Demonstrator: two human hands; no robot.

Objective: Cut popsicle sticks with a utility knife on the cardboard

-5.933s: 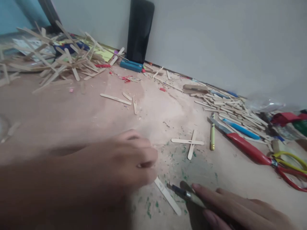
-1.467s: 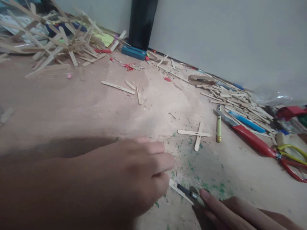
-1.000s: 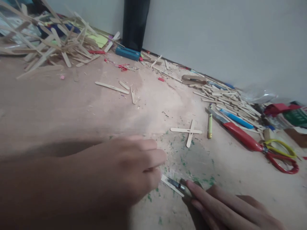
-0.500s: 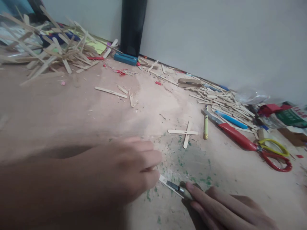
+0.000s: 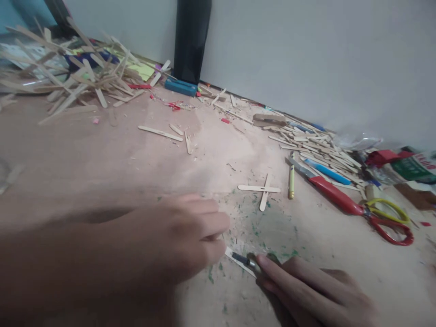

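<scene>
1. The left hand (image 5: 170, 245) lies knuckles up on the desk (image 5: 102, 154), its fingers (image 5: 211, 222) curled down onto one end of a flat wooden stick (image 5: 238, 262), pinning it to the surface.
2. The right hand (image 5: 316, 295) has its fingers closed around a small craft knife (image 5: 245, 261), forefinger stretched along the handle; the dark blade tip rests on the stick just beside the left fingertips.
3. Green flecks dot the desk around both hands.
4. A little beyond lie two crossed sticks (image 5: 261, 190), with a yellow pen (image 5: 291, 181) just to their right.
5. Further right are red-handled scissors (image 5: 354, 206) and a heap of cut sticks (image 5: 316, 145) along the wall.
6. At far left stands a loose pile of long sticks (image 5: 78, 77), near a blue block (image 5: 180, 87) and a black upright object (image 5: 191, 41).
</scene>
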